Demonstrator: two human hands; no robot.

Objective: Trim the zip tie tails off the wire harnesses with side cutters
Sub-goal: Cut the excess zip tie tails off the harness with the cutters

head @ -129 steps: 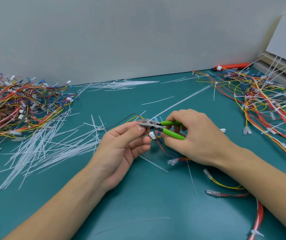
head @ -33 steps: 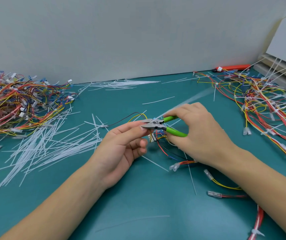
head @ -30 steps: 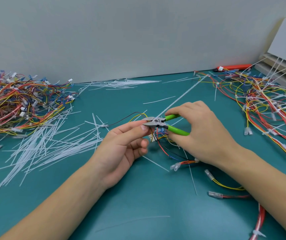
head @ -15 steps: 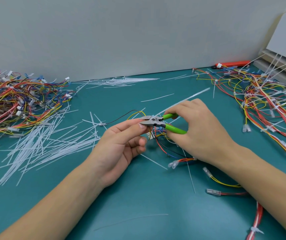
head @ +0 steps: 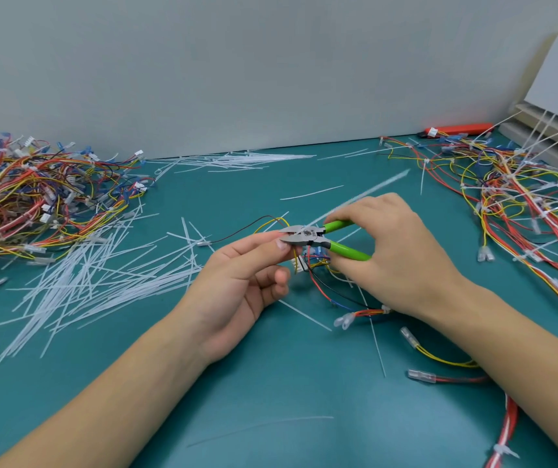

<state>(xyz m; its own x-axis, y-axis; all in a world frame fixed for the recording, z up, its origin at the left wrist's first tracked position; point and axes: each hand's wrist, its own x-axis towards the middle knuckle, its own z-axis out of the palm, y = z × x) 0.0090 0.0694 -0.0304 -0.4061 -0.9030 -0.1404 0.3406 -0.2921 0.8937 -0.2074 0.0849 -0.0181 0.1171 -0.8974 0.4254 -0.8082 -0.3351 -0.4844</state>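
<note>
Teal table (head: pixel 304 400), grey wall behind. Left hand (head: pixel 237 292) pinches light, floppy wire harness (head: pixel 318 268) near tie; right hand (head: pixel 395 258) squeezes green-handled side cutters (head: pixel 321 238) just above; springy zip tie tail (head: pixel 365 194) slants beyond.

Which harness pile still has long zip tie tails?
The right pile: long white tails stick out of it. The left pile shows none; cut tails lie beside it.

Teal table (head: pixel 270 383), harnesses (head: pixel 34 201), cut tails (head: pixel 102 275)
</note>
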